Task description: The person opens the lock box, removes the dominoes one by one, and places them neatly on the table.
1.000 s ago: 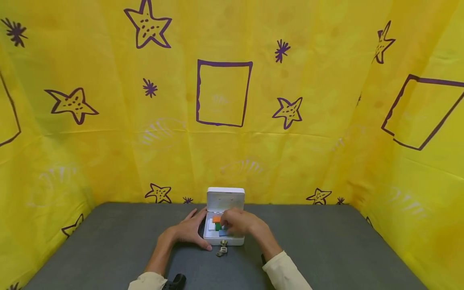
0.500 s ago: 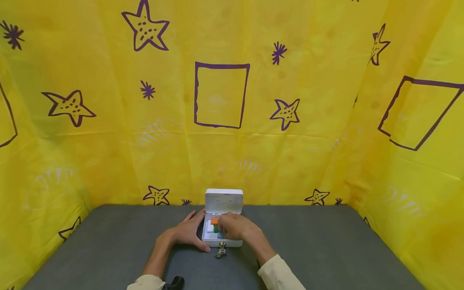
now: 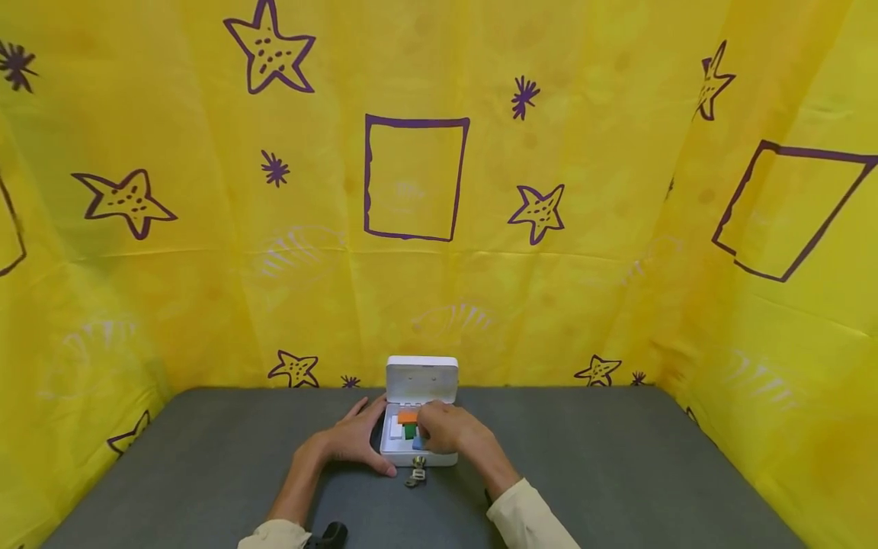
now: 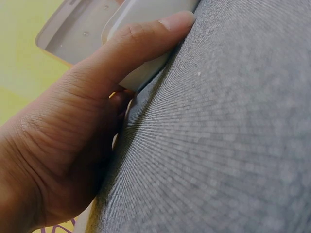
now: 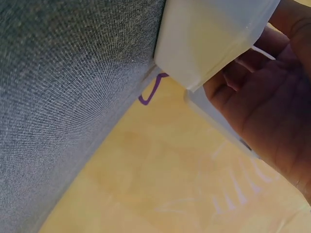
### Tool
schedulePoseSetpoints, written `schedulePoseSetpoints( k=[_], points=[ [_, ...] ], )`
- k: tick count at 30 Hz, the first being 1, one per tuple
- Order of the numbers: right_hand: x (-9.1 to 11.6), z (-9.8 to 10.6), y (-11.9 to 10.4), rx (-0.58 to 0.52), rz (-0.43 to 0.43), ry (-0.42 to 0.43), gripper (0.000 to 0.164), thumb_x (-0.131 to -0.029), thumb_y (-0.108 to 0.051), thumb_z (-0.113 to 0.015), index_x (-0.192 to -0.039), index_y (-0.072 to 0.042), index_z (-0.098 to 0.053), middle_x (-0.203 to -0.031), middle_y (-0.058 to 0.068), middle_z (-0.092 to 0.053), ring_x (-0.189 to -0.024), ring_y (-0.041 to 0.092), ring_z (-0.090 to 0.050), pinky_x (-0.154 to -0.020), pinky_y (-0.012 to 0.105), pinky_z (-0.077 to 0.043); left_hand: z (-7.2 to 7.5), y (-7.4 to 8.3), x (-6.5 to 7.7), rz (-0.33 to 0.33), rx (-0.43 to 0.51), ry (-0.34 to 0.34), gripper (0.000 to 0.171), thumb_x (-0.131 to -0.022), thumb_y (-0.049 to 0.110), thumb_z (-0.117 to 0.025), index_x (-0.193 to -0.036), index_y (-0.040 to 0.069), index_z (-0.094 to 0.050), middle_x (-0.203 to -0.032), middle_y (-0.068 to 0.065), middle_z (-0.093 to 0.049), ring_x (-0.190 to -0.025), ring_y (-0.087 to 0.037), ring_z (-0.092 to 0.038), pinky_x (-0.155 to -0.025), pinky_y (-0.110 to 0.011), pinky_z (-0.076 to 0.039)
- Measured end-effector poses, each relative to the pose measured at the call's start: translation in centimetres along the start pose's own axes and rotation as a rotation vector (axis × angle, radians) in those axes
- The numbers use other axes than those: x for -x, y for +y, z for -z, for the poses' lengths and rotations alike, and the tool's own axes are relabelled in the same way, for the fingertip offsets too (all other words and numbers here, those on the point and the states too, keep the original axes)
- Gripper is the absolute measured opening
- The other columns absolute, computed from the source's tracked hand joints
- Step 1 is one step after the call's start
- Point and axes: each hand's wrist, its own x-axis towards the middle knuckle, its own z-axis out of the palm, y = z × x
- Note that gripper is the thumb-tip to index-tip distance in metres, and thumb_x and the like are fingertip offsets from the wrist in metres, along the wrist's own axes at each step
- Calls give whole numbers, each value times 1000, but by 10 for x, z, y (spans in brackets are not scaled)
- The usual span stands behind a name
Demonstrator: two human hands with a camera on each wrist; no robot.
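A small white cash box (image 3: 401, 460) stands with its lid (image 3: 421, 381) raised at the back. Keys (image 3: 415, 477) hang from its front lock. Inside lie an orange block (image 3: 408, 417), a white block (image 3: 395, 428), a green block (image 3: 409, 431) and a blue block (image 3: 418, 442). My left hand (image 3: 353, 442) holds the box's left side, thumb along the front corner, fingers toward the back. My right hand (image 3: 444, 428) reaches in from the right with curled fingers. Its fingertips are hidden among the blocks, so whether they pinch one does not show.
The box stands on a grey cloth-covered table (image 3: 583, 465), near its far edge. Yellow fabric (image 3: 425, 282) with purple drawings hangs behind and on both sides. A black strap device (image 3: 332, 535) sits at my left wrist.
My right hand shifts slightly within the box, and less of the blue block shows than a second ago. The left hand keeps its hold; the whole view drifts a little.
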Motion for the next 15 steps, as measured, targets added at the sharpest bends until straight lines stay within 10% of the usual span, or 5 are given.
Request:
schedulePoseSetpoints(
  k=[15],
  points=[
    [3,16,8,-70,33,115,20,-83,-6,-83,-77,-7,-65,-67,-5,-47,-59,9,-41,-55,21,-34,7,7,2,-17,-36,-19,131,-69,55,-90,-167,9,-16,-175,-16,-22,-162,-51,-3,-130,-72,-2]
  ],
)
